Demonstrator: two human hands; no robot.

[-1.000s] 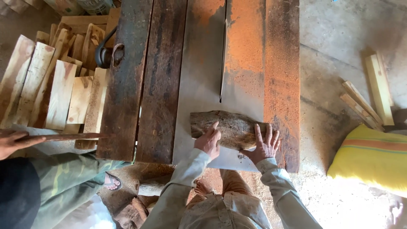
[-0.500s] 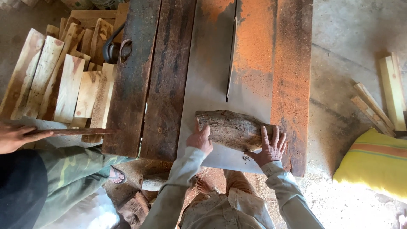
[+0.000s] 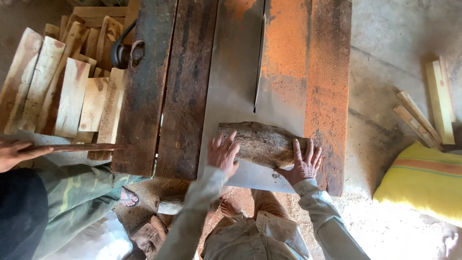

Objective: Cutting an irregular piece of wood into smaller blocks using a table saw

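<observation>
Seen from above, a short, thick log (image 3: 262, 143) lies crosswise on the grey metal top of a saw bench (image 3: 231, 96), just in front of the near end of the thin saw blade (image 3: 260, 62) that stands in its slot. The left hand (image 3: 223, 155) rests flat with fingers spread against the log's left end, and the right hand (image 3: 303, 162) lies open, fingers splayed, on its right end; neither hand closes around it. The log looks heavy, stiff and rough-barked, so it should not slip easily, but being round it could roll; the two ends, well to either side of the blade line, seem the safest places to hold it. Orange sawdust coats the bench's right side. To the left, another person's hand (image 3: 17, 153) holds a thin strip of wood (image 3: 72, 147) near a stack of cut boards (image 3: 62, 91). A yellow sack (image 3: 418, 183) lies on the floor to the right.
</observation>
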